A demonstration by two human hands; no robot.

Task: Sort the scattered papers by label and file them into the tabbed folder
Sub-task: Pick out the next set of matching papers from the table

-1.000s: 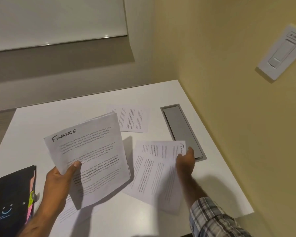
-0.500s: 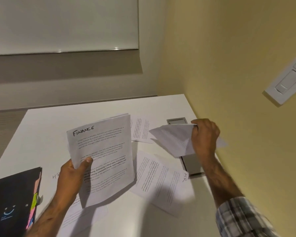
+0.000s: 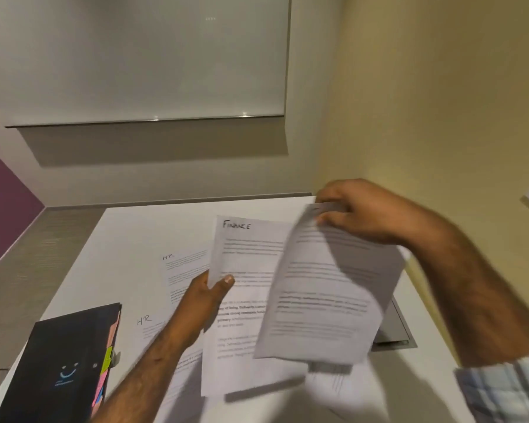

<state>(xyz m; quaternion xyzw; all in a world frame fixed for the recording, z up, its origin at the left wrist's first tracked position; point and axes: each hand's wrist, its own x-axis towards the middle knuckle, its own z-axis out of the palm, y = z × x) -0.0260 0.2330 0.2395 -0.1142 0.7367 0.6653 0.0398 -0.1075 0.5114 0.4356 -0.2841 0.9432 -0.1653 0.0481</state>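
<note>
White sheet (image 3: pixel 324 294), newly lifted off the right edge of the counter (image 3: pixel 129 239), hung pinched in my right fingers (image 3: pixel 336 193) over the Finance stack (image 3: pixel 248 254) that my left fingers (image 3: pixel 222 283) gripped, probably joining that pile.

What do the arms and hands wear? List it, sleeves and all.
No gloves, rings or watch show on the left hand or right hand. The left forearm is uncovered, no sleeve in view. The right forearm is bare up to a checked sleeve, pale blue and white.

Metal desk hatch (image 3: pixel 393 328), purple wall (image 3: pixel 3 215)
</note>
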